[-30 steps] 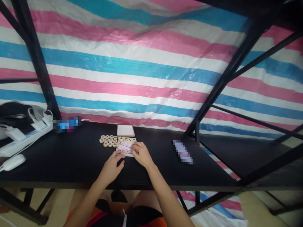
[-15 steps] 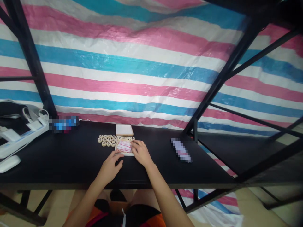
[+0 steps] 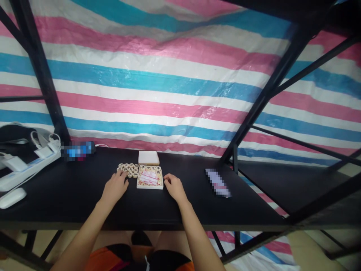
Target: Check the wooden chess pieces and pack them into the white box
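Several cream discs point(image 3: 130, 170): at left hand point(image 3: 113, 186), apparently clustered for reach; grip unclear.
Right hand point(image 3: 175, 188): empty, beside square white box point(image 3: 150, 187).

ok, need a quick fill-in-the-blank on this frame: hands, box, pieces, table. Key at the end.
1. The open box lies ____ the left hand and the right hand.
2. The loose round pieces sit to the ____ of the open box, left or right.
3. The white lid is on the ____ side of the open box, near or far.
4. The tabletop is ____ in colour.

Missing words: between; left; far; black.
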A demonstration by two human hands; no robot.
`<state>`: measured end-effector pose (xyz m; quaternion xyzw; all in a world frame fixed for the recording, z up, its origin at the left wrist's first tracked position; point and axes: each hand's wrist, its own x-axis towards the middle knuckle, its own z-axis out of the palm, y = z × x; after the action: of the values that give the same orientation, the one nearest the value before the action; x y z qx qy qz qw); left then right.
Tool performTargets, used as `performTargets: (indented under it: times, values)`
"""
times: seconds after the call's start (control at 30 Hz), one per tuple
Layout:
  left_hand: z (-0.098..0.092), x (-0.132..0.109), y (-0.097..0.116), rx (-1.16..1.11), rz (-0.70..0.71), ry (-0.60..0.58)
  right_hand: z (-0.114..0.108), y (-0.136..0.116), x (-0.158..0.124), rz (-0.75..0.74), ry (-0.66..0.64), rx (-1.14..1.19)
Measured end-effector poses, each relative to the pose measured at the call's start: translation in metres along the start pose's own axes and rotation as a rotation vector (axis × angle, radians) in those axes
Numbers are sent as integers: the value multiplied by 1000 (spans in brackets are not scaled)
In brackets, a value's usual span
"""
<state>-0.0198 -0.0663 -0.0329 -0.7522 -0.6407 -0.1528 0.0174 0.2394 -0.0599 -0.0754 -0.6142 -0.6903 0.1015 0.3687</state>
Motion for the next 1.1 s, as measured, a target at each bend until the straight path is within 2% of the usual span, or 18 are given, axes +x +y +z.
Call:
performTargets:
  times: [0.13,0.23,0.33,0.43,0.53,0.63,0.8,0.93,1.1]
  values:
    - [7,-6,-12,59,32,31,-3,-2,-5,8,25,10]
    - [13,-23,-18,14,52,92,-11,-8,-20,8,79,15]
    - [16,-43,-12,-78,93,112,-19,-26,-43,-27,153,85]
    - [17,-55,8,-220,169,51,-18,-50,-58,-66,-16,277]
    - [18,-55,31,-401,278,-47,-7,-67,-60,-113,-168,357]
    - [20,-50,41,-577,301,-99,2,-72,-59,-128,-166,329]
    - [23,-48,36,-769,277,-117,2,-70,-64,-133,-103,240]
    - [25,-49,34,-784,281,-112,4,-65,-66,-151,-167,230]
    - [33,-48,33,-754,222,-99,8,-60,-65,-141,-165,266]
